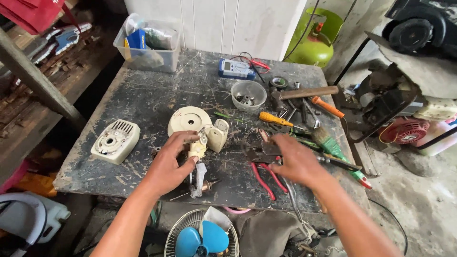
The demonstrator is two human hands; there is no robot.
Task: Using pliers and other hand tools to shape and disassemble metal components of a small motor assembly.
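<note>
My left hand point(170, 164) grips a small cream plastic part point(197, 148) over the middle of a dark worn table point(143, 100). A cream round housing point(190, 121) and a cream boxy piece point(218, 134) lie just behind it. Under the hand a grey metal bracket with a shaft point(198, 175) rests on the table. My right hand point(296, 161) reaches down onto a dark metal tool point(254, 153), beside red-handled pliers point(264, 177). Whether its fingers close on the tool is hidden.
A cream vented cover point(115, 141) lies at the left. A clear bowl of small parts point(248, 94), a multimeter point(236, 69), a hammer point(304, 92), screwdrivers point(275, 119) and a green brush point(333, 148) crowd the right. A plastic bin point(148, 52) sits at the back left. A blue fan point(202, 238) stands below the table's front edge.
</note>
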